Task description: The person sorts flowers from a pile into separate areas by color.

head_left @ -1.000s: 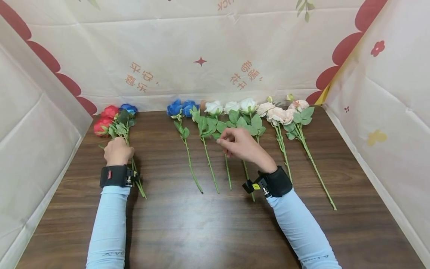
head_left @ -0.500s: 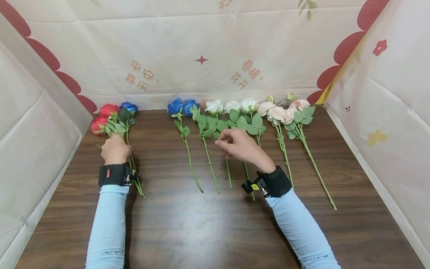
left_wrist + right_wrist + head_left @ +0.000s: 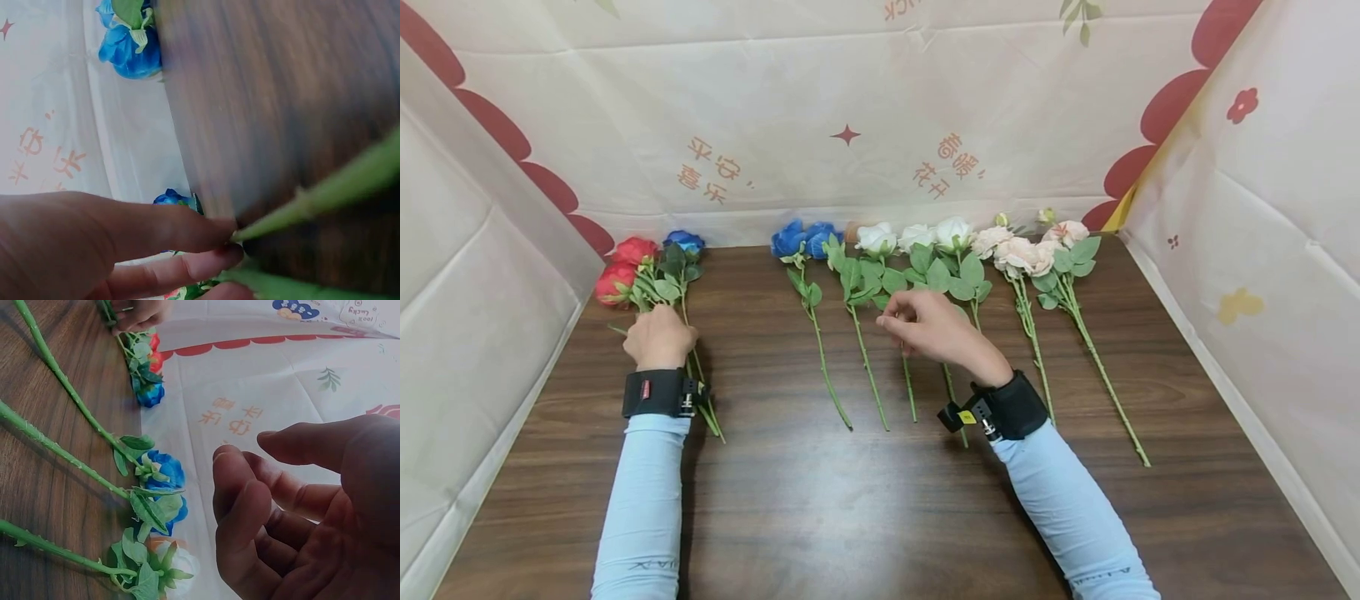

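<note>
In the head view, my left hand [image 3: 661, 337] is at the far left of the table, gripping the stems of the red roses [image 3: 615, 283] just below their leaves. The left wrist view shows thumb and fingertips pinching a green stem [image 3: 300, 209]; another stem runs just below it. A blue rose [image 3: 683, 242] lies right beside the red blooms, its stem passing near the hand. My right hand [image 3: 936, 327] hovers over the white roses' stems with loosely curled fingers and nothing between them, as the right wrist view [image 3: 300, 506] confirms.
Along the back edge of the brown table [image 3: 805, 517] lie blue roses [image 3: 790, 239], white roses [image 3: 877, 239] and pale pink flowers [image 3: 1018, 257], their stems pointing toward me. Printed cloth walls [image 3: 850, 92] enclose the back and both sides.
The red roses have shifted slightly left with my left hand's grip, opening a wider gap from the blue rose. My right hand has stayed nearly still.
</note>
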The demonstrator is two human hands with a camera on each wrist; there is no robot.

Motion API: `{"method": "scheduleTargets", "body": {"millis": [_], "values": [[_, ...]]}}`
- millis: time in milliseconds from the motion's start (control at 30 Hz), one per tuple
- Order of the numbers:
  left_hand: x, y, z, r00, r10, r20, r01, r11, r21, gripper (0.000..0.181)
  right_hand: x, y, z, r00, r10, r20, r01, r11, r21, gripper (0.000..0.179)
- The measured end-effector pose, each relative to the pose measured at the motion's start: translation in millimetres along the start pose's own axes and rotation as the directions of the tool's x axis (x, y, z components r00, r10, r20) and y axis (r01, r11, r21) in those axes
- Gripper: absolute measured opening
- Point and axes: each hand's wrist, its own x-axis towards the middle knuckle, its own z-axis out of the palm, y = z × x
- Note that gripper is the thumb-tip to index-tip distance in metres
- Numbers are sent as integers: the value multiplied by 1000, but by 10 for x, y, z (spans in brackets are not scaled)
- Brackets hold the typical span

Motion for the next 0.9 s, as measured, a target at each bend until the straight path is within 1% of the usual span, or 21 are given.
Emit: {"method": "scheduleTargets", "body": {"millis": [133, 267, 367, 433, 533, 667, 800, 867, 900], "values": [[-1, 23, 0, 1000, -11, 10, 11, 1000, -8, 44, -4, 7, 1, 1000, -3, 5, 3, 1000, 9, 12], [-18, 54, -23, 1000, -10, 7, 10, 1000, -18, 43, -8, 8, -2, 1000, -1, 6, 1, 1000, 19, 13], [-37, 70, -47, 999, 25, -39, -26, 999, -30, 39, -15, 2, -7, 1000, -1, 6, 1, 1000, 12, 13], [-55, 80, -63, 995, 62, -79, -66, 997, -37, 35, -18, 0, -10, 1000, -2, 3, 2, 1000, 5, 13], [-91, 98, -83, 982, 120, -143, -127, 991, -39, 28, -19, 2, -9, 1000, 1, 0, -1, 1000, 2, 13], [-155, 139, -131, 965, 167, -202, -181, 982, -53, 23, -17, 17, -5, 1000, 7, -1, -7, 1000, 4, 12], [-255, 208, -231, 940, 207, -271, -233, 970, -68, 20, -15, 23, -5, 1000, 8, 4, -8, 1000, 9, 12], [-316, 257, -297, 929, 221, -298, -253, 965, -71, 24, -14, 21, -10, 1000, 8, 5, -9, 1000, 10, 12], [-347, 285, -331, 920, 229, -317, -264, 962, -70, 28, -13, 19, -13, 1000, 7, 6, -7, 1000, 9, 12]]}}
